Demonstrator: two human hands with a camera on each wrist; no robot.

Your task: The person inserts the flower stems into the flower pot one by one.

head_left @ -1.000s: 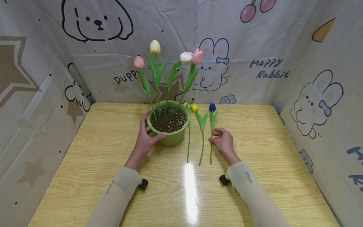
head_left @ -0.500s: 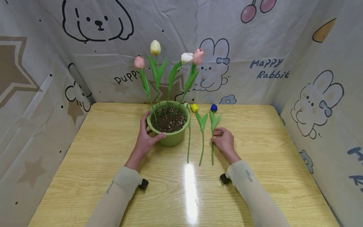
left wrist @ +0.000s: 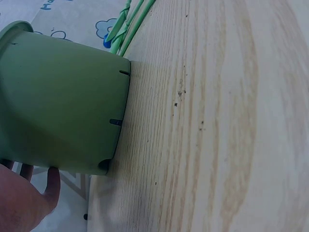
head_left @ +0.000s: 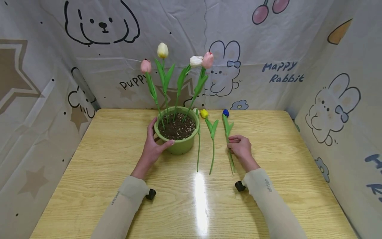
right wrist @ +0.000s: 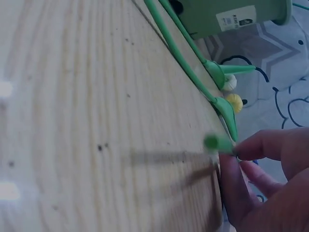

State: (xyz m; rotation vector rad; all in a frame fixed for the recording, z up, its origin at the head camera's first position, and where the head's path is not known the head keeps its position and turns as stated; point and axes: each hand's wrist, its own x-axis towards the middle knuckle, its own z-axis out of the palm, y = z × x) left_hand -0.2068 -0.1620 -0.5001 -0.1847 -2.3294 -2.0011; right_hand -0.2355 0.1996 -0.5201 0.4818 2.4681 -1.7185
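Note:
My left hand (head_left: 153, 146) holds the green flower pot (head_left: 180, 147) from its left side, thumb at the front rim and fingers along the wall. Dark soil (head_left: 178, 127) fills the pot. Standing in it are artificial tulips: a pink one (head_left: 146, 66), a cream one (head_left: 162, 50), a white one (head_left: 196, 61) and another pink one (head_left: 208, 60). With thumb and fingers, my right hand (head_left: 242, 149) pinches the stem of a blue tulip (head_left: 228, 127). In the right wrist view the cut end of that stem (right wrist: 217, 143) points at the camera, casting a shadow on the wood.
Between the pot and my right hand, a yellow tulip (head_left: 204, 114) and a white tulip (head_left: 198, 132) lie on the wooden table (head_left: 119, 132). The white one's head is partly hidden beside the pot's rim. A printed cloth (head_left: 268, 39) hangs behind the table and at both sides.
My right hand has moved right with the blue tulip, whose lower stem has swung right and now slants. The left hand and pot have stayed in place.

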